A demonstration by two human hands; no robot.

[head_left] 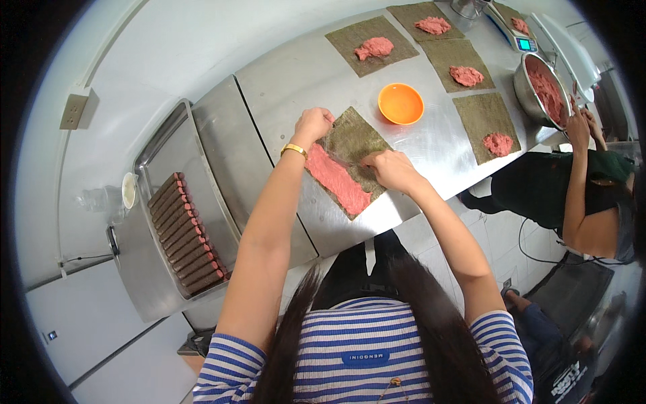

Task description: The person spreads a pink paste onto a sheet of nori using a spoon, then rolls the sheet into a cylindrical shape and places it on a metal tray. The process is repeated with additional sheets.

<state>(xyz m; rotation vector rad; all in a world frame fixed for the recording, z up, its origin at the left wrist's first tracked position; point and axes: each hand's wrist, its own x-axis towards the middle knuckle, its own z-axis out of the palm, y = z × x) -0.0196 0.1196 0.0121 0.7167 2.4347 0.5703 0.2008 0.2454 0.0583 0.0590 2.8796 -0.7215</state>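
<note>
In front of me a dark green seaweed sheet (353, 131) lies on the steel table, with a flat band of pink minced meat (336, 180) spread along its near left side. My left hand (314, 125), with a gold bracelet at the wrist, is closed at the sheet's far left edge and pinches it. Over the sheet's right side, my right hand (393, 170) is curled closed, its fingertips down by the edge of the meat. Whatever lies between those fingertips is hidden. An orange bowl (401, 104) stands just beyond the sheet.
Several seaweed sheets with meat lumps (466, 75) lie farther back. Left, a metal tray (195, 141) holds a row of seaweed rolls (188, 236). At right, a co-worker's hands (579, 128) are by a steel bowl of meat (521, 84); a scale (515, 34) stands behind.
</note>
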